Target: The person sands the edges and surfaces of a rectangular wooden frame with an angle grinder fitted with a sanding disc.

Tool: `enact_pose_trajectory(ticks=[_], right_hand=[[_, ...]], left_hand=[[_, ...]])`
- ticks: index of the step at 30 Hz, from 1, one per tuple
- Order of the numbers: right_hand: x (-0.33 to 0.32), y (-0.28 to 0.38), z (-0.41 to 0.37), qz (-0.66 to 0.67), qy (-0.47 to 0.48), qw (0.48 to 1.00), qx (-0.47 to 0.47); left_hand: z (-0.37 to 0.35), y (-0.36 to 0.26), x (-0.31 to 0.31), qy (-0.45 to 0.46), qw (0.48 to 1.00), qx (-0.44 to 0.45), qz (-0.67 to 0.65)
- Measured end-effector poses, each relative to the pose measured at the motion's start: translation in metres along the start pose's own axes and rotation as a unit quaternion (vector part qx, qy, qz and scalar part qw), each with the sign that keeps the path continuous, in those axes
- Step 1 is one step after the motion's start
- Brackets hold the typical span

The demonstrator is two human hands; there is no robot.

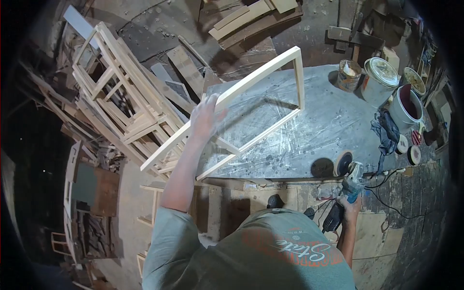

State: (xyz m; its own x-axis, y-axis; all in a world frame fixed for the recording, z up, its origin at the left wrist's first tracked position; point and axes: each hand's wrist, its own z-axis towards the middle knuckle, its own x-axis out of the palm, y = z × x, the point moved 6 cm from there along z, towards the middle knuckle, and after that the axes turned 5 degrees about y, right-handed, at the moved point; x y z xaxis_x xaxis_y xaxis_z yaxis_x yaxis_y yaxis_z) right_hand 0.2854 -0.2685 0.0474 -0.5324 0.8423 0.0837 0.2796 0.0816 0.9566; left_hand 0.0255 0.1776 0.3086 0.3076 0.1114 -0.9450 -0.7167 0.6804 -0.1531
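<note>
A pale wooden frame (261,71) with a crossbar stands tilted over the grey metal-topped table (333,130). My left hand (204,117) is wrapped round its upper long rail. At the table's front edge on the right, my right hand (350,205) grips an angle grinder (352,183). The grinder's round disc (343,163) faces the table top, with its shadow beside it. The fingertips of my left hand are partly hidden behind the rail.
Stacked wooden frames (116,87) lean at the left. Buckets (382,77) and an open can (349,75) stand at the table's right end, near a dark cloth (385,133). A black cable (394,209) trails right of the grinder. Planks (256,21) lie beyond the table.
</note>
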Motion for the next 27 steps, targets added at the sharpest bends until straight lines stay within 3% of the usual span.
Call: enact_pose_trajectory(ticks=[2, 3, 6, 7, 12, 14, 16, 18, 19, 20, 21, 23, 27], right_hand=[[-0.006, -0.009, 0.001, -0.016, -0.002, 1.0, -0.001], [-0.013, -0.021, 0.003, -0.02, -0.016, 1.0, -0.003], [-0.022, -0.039, 0.005, -0.013, -0.033, 0.999, -0.004], [-0.014, -0.023, -0.001, 0.002, -0.021, 1.0, 0.001], [-0.009, -0.002, -0.012, 0.026, -0.008, 1.0, 0.0], [-0.012, -0.002, -0.013, 0.024, -0.016, 1.0, -0.008], [-0.012, 0.002, -0.012, 0.034, -0.002, 0.999, -0.016], [-0.015, 0.005, -0.01, 0.033, 0.003, 0.999, -0.03], [-0.016, 0.004, -0.009, 0.028, 0.002, 0.999, -0.042], [-0.017, 0.005, -0.007, 0.022, 0.002, 0.998, -0.052], [-0.017, 0.007, -0.006, 0.016, 0.001, 0.999, -0.05], [-0.016, 0.009, -0.005, 0.007, -0.002, 0.999, -0.044], [-0.017, 0.005, -0.001, 0.006, 0.022, 0.999, -0.031]], left_hand=[[0.019, -0.016, 0.005, 0.067, 0.996, -0.034, -0.039], [0.03, -0.017, 0.01, 0.046, 0.994, -0.021, -0.093], [0.064, -0.032, 0.037, 0.154, 0.978, 0.009, -0.143], [0.068, -0.048, 0.034, 0.149, 0.974, 0.032, -0.169], [0.097, -0.068, 0.048, 0.175, 0.98, 0.034, -0.09], [0.111, -0.063, 0.039, 0.142, 0.986, 0.019, -0.09], [0.118, -0.066, -0.016, 0.092, 0.989, -0.009, -0.111], [0.125, -0.065, -0.093, -0.016, 0.996, -0.015, -0.085], [0.127, -0.056, -0.125, -0.064, 0.986, -0.006, -0.154], [0.116, -0.053, -0.158, -0.091, 0.973, -0.028, -0.208], [0.124, -0.033, -0.173, -0.125, 0.936, 0.027, -0.328], [0.092, -0.03, -0.205, -0.158, 0.898, -0.009, -0.41], [0.046, -0.001, -0.18, -0.221, 0.805, 0.014, -0.55]])
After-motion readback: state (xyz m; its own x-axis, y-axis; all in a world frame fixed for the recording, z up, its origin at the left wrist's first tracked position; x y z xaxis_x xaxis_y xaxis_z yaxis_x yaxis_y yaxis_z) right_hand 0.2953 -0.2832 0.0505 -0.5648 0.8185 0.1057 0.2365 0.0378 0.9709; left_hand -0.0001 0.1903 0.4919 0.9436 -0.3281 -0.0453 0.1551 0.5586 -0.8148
